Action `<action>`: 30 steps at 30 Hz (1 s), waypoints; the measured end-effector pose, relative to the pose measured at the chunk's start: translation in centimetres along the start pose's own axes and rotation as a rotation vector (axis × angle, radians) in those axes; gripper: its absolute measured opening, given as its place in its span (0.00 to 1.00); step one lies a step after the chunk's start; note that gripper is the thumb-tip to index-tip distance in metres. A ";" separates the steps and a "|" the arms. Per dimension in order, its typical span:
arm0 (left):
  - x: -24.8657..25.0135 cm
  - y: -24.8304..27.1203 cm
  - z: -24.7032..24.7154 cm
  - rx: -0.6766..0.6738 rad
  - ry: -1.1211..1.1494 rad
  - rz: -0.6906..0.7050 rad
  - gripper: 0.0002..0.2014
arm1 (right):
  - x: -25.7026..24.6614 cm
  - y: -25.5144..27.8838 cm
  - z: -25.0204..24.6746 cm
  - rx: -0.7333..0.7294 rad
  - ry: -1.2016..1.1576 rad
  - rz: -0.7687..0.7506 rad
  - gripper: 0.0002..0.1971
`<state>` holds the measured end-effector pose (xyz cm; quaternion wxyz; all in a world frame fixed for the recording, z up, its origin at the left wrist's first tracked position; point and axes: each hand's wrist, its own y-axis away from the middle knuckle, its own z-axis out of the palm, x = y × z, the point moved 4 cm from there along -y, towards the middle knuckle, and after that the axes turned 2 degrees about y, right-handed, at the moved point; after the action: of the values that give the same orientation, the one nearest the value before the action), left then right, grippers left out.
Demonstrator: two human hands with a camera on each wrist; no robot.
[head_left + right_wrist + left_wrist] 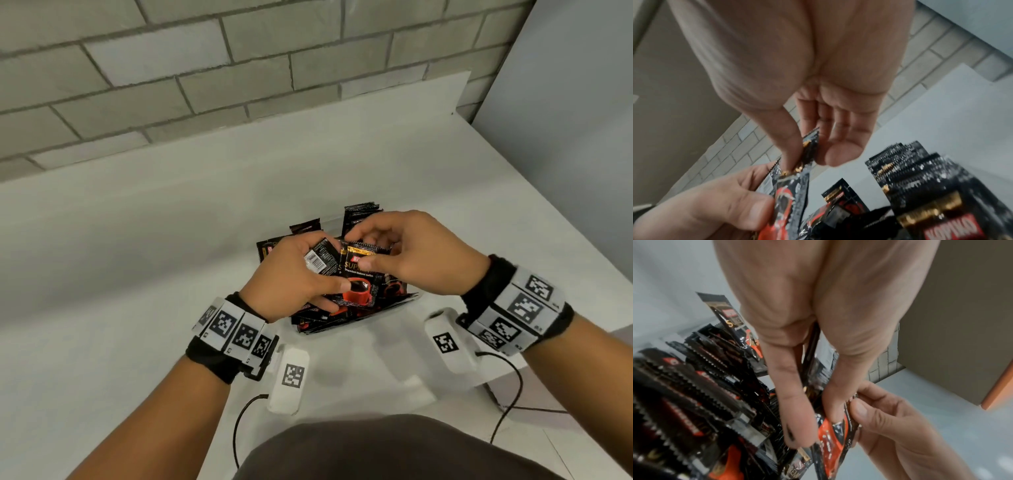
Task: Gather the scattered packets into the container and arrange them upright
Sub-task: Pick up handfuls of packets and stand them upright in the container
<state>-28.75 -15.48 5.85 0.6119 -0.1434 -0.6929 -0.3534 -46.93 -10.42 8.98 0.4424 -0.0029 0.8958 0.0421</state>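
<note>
Left hand [291, 274] grips a bunch of coffee sachets [356, 277]; right hand [411, 253] pinches the front sachet's top edge, above the sachet-filled container [407, 298].

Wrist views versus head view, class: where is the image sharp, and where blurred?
Head view: sharp, print on the coffee sachet readable. Left wrist view: left hand soft, packets smeared at the edge. Right wrist view: right hand soft, nearest packets blurred.

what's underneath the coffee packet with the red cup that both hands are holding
Under the held packet lie more black packets inside the clear container. The left hand and right hand cover the rest; the container's bottom is hidden.
</note>
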 end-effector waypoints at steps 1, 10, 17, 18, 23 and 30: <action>-0.1 0.0 0.0 0.011 -0.013 0.002 0.18 | -0.2 0.0 -0.1 -0.010 0.058 -0.002 0.16; -0.4 -0.1 -2.3 0.176 0.142 0.009 0.15 | 1.0 0.2 -3.3 -0.024 0.122 0.041 0.03; -0.9 0.0 -3.6 0.231 0.221 -0.006 0.16 | 3.6 0.5 -3.8 -0.113 0.381 -0.002 0.07; -0.9 0.0 -3.5 0.225 0.224 -0.011 0.16 | 3.8 0.4 -3.2 -0.145 0.419 -0.021 0.08; -1.1 0.0 -2.8 0.187 0.215 -0.027 0.16 | 5.0 0.1 -0.1 -0.212 0.637 -0.095 0.09; -1.5 -0.1 -3.0 0.199 0.228 -0.037 0.14 | 5.8 0.2 1.1 -0.205 0.806 -0.075 0.14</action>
<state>-26.23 -17.16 4.37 0.6912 -0.0282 -0.6531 -0.3082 -49.56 -9.91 3.72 0.0549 -0.0961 0.9877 0.1104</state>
